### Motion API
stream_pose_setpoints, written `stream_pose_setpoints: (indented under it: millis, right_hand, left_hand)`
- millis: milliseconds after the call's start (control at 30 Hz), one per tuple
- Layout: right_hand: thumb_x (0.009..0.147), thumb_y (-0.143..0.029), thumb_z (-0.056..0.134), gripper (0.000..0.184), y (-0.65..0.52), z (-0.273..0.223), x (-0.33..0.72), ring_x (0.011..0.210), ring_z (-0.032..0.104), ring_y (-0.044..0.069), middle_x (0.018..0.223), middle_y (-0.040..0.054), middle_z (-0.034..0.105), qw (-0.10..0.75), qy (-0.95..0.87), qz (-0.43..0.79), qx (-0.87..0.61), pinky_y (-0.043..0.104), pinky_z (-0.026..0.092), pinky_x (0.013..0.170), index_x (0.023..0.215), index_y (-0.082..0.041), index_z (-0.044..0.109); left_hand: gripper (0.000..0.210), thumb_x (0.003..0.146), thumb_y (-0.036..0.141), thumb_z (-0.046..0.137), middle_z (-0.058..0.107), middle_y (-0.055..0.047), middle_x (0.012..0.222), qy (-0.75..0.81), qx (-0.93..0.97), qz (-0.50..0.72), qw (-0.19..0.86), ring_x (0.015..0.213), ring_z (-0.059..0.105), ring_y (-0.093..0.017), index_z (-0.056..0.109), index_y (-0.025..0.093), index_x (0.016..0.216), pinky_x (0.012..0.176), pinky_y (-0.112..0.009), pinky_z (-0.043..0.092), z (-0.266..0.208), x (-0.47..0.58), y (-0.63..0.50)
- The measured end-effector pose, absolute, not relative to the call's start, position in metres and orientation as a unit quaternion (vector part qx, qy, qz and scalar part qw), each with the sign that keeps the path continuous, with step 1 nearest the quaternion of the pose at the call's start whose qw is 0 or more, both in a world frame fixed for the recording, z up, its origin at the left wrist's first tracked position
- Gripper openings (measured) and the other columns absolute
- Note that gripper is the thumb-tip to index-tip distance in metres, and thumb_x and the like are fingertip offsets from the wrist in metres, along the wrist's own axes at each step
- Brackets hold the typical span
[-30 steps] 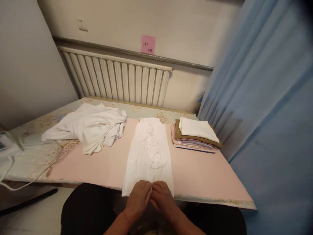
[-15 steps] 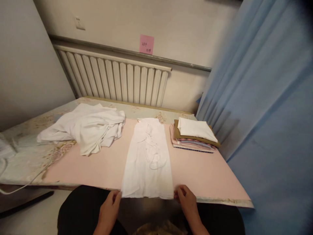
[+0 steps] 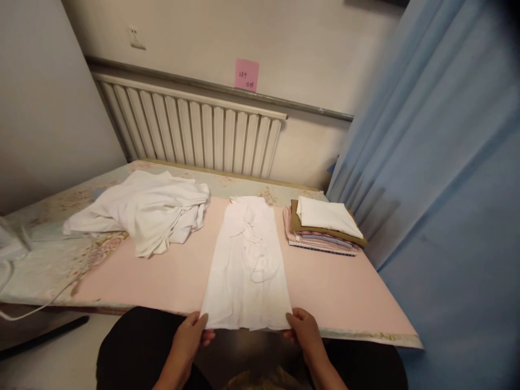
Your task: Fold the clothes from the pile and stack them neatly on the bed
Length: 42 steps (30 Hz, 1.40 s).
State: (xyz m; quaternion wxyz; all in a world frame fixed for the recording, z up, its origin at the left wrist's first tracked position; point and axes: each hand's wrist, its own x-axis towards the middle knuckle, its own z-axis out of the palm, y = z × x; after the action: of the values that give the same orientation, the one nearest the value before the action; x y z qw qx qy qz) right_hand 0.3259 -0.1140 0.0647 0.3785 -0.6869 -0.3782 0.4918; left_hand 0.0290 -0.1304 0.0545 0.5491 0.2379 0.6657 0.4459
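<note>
A white garment (image 3: 247, 265) lies lengthwise down the middle of the table, folded into a long panel with thin strings or ties loosely coiled on top. Its near edge reaches the table's front edge. My left hand (image 3: 190, 336) pinches the near left corner, thumb on top and fingers beneath. At the near right corner, my right hand (image 3: 304, 330) grips the cloth the same way. The edge between both hands runs fairly straight.
A crumpled heap of white cloth (image 3: 150, 211) lies at left. Folded clothes (image 3: 329, 222) are stacked at right, a white piece on top. A pink mat (image 3: 337, 292) covers the table's front. A blue curtain (image 3: 442, 189) hangs at right; a white cord (image 3: 44, 311) trails at left.
Both hands have closed on the garment's near corners, fingers now under the edge. The cloth itself has hardly moved; the view has shifted slightly.
</note>
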Motion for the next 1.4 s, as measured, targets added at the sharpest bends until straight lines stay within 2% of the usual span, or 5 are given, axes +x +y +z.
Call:
stream_pose_setpoints:
  millis: [333, 600, 733, 933, 1400]
  right_hand:
    - [0.071, -0.042, 0.049, 0.022, -0.121, 0.051, 0.345, 0.04, 0.056, 0.017, 0.048, -0.0049, 0.052, 0.323, -0.457, 0.431, -0.708, 0.024, 0.036, 0.038, 0.064, -0.022, 0.051]
    - [0.086, -0.03, 0.048, 0.022, -0.118, 0.07, 0.349, 0.085, 0.065, 0.024, 0.093, 0.0101, 0.067, 0.383, -0.679, 0.052, -0.624, 0.039, 0.054, 0.076, 0.097, -0.019, 0.063]
    - [0.088, -0.016, 0.045, 0.027, -0.104, 0.075, 0.322, 0.103, 0.062, 0.023, 0.108, 0.0106, 0.067, 0.387, -0.789, 0.024, -0.476, 0.041, 0.053, 0.09, 0.108, -0.02, 0.062]
    - [0.085, -0.009, 0.046, 0.043, -0.087, 0.072, 0.292, 0.128, 0.047, 0.024, 0.134, 0.013, 0.055, 0.31, -0.875, 0.02, -0.371, 0.046, 0.046, 0.103, 0.127, -0.018, 0.053]
    - [0.084, -0.009, 0.049, 0.039, -0.085, 0.059, 0.29, 0.128, 0.047, 0.024, 0.124, 0.0092, 0.062, 0.295, -0.882, 0.04, -0.367, 0.048, 0.045, 0.105, 0.121, -0.02, 0.058]
  left_hand:
    - [0.034, 0.068, 0.054, 0.057, 0.061, 0.001, 0.052, 0.699, 0.314, 0.388, 0.512, 0.05, 0.063, -0.018, 0.052, 0.02, 0.069, 0.049, -0.028, 0.046, 0.033, 0.023, -0.138]
    - [0.028, 0.089, 0.035, 0.045, 0.064, -0.011, 0.103, 0.675, 0.655, 0.337, 0.039, 0.101, 0.06, -0.026, 0.059, 0.017, 0.105, 0.093, -0.046, 0.047, 0.054, 0.022, -0.142]
    - [0.029, 0.09, 0.029, 0.049, 0.064, -0.01, 0.113, 0.55, 0.77, 0.322, -0.034, 0.108, 0.059, -0.023, 0.056, 0.019, 0.117, 0.096, -0.04, 0.049, 0.053, 0.052, -0.139]
    - [0.067, 0.08, 0.012, 0.05, 0.046, -0.01, 0.145, 0.471, 0.847, 0.239, -0.056, 0.134, 0.04, -0.027, 0.032, 0.022, 0.144, 0.103, -0.045, 0.044, 0.038, 0.077, -0.138]
    - [0.022, 0.085, 0.007, 0.045, 0.065, -0.008, 0.098, 0.485, 0.815, 0.305, -0.088, 0.094, 0.057, -0.022, 0.061, 0.019, 0.095, 0.083, -0.04, 0.048, 0.05, 0.089, -0.135]
